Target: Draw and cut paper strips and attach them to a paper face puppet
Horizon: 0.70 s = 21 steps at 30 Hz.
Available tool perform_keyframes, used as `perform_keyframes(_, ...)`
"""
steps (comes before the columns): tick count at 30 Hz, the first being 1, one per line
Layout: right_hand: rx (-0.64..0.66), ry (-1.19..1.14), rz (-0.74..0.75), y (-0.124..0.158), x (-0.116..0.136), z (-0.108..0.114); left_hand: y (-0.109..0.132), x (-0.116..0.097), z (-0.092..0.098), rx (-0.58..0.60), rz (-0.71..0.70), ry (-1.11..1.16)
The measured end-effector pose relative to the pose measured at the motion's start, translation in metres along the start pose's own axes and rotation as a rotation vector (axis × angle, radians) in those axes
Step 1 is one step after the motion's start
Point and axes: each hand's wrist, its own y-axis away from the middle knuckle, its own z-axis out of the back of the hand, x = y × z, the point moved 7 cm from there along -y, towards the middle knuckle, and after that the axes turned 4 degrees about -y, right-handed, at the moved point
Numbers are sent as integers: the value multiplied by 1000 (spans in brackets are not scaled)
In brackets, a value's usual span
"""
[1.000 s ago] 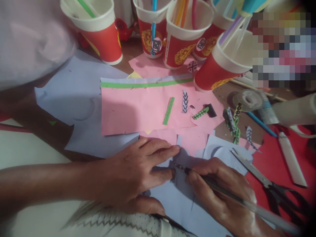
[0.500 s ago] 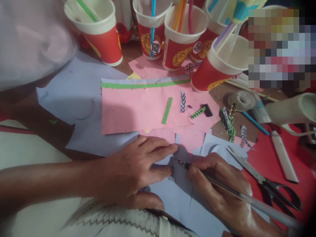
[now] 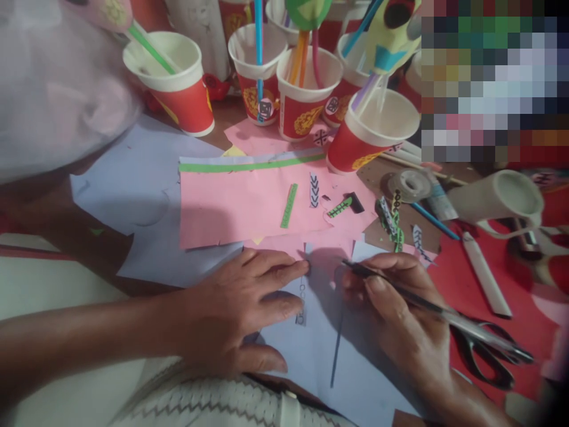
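My right hand [image 3: 400,314] is closed around a black-tipped pen [image 3: 471,328], its point over the blue paper [image 3: 306,362]; whether it touches, I can't tell. My left hand [image 3: 249,308] lies flat, fingers spread, on a blue strip [image 3: 301,319] inked with small outlined shapes. Scissors [image 3: 495,373] sit beside my right hand, and beyond are pink paper [image 3: 231,201] and a red-and-white cup [image 3: 182,110] on the worktop [image 3: 368,172].

Bare forearms [image 3: 93,335] — pale zigzag-patterned clothing [image 3: 222,402]
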Motion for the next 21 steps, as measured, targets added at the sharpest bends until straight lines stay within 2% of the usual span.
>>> perform_keyframes(8, -12, -62, -3, -3, -3, 3, 2, 1, 0, -52, 38, -5)
perform_keyframes(13, -27, 17, 8, -4, -1, 2, 2, 0, 0, -2, 4, -32)
perform_keyframes(16, -48, 175, 13, -2, 2, 2, 1, -1, 1, 0, -6, -47)
perform_keyframes(21, -32, 619, 57, 3, 8, 2, -1, -2, 3, -28, -18, -58)
